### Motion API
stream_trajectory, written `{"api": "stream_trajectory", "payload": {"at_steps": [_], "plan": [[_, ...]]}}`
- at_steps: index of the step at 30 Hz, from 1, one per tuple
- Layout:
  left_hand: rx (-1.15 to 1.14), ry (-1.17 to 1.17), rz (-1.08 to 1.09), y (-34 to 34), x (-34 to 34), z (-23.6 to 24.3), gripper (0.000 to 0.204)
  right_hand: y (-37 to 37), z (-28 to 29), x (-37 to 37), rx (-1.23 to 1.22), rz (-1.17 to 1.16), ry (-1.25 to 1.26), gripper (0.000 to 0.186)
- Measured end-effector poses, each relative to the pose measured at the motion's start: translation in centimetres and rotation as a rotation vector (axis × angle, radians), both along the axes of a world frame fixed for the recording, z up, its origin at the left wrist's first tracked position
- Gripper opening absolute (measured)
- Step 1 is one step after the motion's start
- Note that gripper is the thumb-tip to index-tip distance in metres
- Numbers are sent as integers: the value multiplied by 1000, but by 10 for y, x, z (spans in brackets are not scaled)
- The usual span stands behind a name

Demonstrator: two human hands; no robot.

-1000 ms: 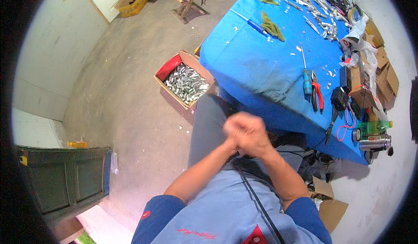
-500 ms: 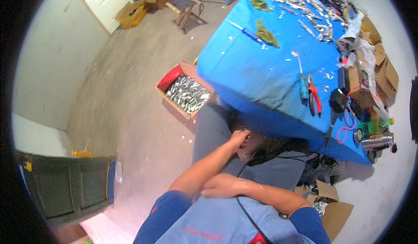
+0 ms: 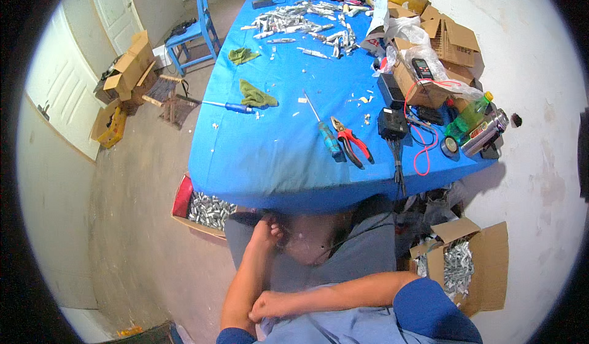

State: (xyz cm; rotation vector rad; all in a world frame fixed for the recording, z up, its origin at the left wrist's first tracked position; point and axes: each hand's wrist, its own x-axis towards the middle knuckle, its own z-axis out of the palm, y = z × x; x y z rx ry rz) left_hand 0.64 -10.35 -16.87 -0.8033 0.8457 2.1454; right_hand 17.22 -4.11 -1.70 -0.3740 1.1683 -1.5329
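Left hand (image 3: 268, 232), lower centre of the frame, hangs over the left leg (image 3: 238, 243) near the front edge of the tabletop (image 3: 245, 144), its fingers curled inward; whether they close on something, I cannot tell. Right hand (image 3: 268, 306), below it, lies bent against the left forearm (image 3: 242, 282), fingertips hidden, so its grip cannot be told either.

Nearest the left hand, at the lower left, an open box (image 3: 183, 198) of small metal pieces (image 3: 208, 212) stands on the floor, partly covered by the tabletop. Its near rim slants down to the right; too much is hidden to tell its long axis, and the pieces point every way.

As far as this view tells, many pieces are gathered in the box, while slim silvery pieces (image 3: 288, 22) lie loose at the top centre of the frame, not gathered; how many are finished, I cannot judge.

Further out, at the centre, a teal-handled screwdriver (image 3: 328, 140) points its tip to the upper left, and red-handled pliers (image 3: 354, 144) beside it slant the same way. Neither is in use. At the lower right a cardboard box (image 3: 500, 264) holds more silvery bits (image 3: 458, 267).
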Motion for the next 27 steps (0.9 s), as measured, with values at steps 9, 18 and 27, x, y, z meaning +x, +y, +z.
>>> {"api": "stream_trajectory", "payload": {"at_steps": [9,18,27], "plan": [[-131,-19,-66,-4,-13,-19,22,-8,22,20,-109,-188,190,34],[-108,105,67,-2,-1,-26,20,-12,23,31,19,16,190,38],[64,43,-12,-3,-18,-41,19,-17,-4,31,-186,-145,10,30]]}}
